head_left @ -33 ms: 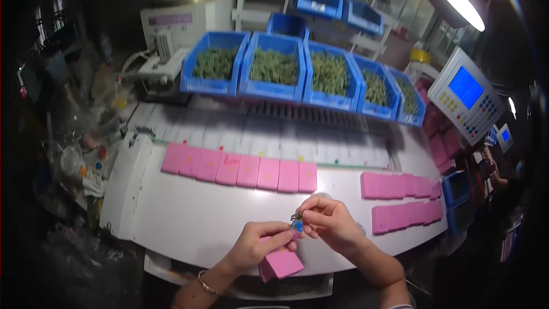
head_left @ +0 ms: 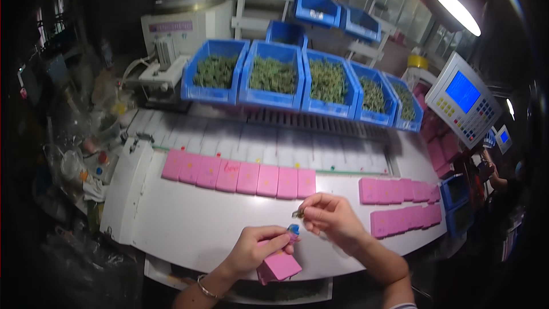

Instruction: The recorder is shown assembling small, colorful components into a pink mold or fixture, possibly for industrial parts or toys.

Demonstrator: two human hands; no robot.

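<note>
My left hand (head_left: 256, 250) is closed round a pink rubbery block (head_left: 279, 266) near the table's front edge. A small blue piece (head_left: 293, 229) sticks up at its thumb and fingertips, with a bit of pink beside it. Just above and to the right, my right hand (head_left: 334, 220) pinches a small dark greenish piece (head_left: 298, 214), too small to make out its shape. A narrow gap separates that piece from the blue one. How the blue piece sits in the pink block is hidden by my left fingers.
A row of pink blocks (head_left: 237, 178) lies across the white table (head_left: 189, 223). Two more rows (head_left: 400, 190) lie at the right. Behind stand blue bins (head_left: 273, 74) of small green pieces. A keypad with a blue screen (head_left: 464, 94) stands right, below a lamp (head_left: 456, 10).
The dark greenish piece has come away from the blue piece, upward in my right fingers. My left hand keeps its hold on the pink block. The whole view has shifted slightly.
</note>
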